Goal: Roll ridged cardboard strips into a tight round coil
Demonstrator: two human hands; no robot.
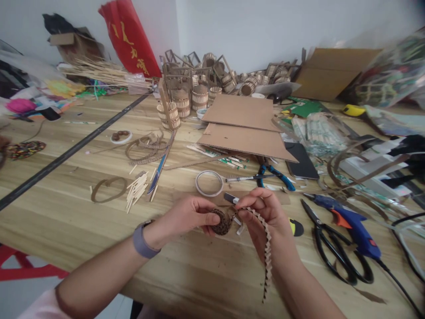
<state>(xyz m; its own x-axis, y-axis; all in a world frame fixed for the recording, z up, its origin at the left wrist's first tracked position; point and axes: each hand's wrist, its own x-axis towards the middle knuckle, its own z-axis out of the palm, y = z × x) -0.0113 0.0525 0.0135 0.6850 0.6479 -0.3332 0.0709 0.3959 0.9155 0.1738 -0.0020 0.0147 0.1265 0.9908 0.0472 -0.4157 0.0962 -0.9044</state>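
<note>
Between my hands is a brown corrugated cardboard strip, one end wound into a tight coil (221,221). My left hand (195,215) pinches the coil between thumb and fingers. The strip (267,252) passes through the closed thumb and fingers of my right hand (265,217), and its loose zigzag end hangs down over the palm and wrist. Just beyond my right fingertips shows a small dark-and-white piece (231,198). A roll of tape (209,183) lies flat on the wooden table (186,274) beyond my hands.
Scissors (335,248) and a blue glue gun (352,221) lie at the right. Blue-handled pliers (274,175) sit near cardboard sheets (245,137). Short sticks (137,190) and a cardboard loop (109,189) are at the left. Small slatted baskets (181,104) stand at the back.
</note>
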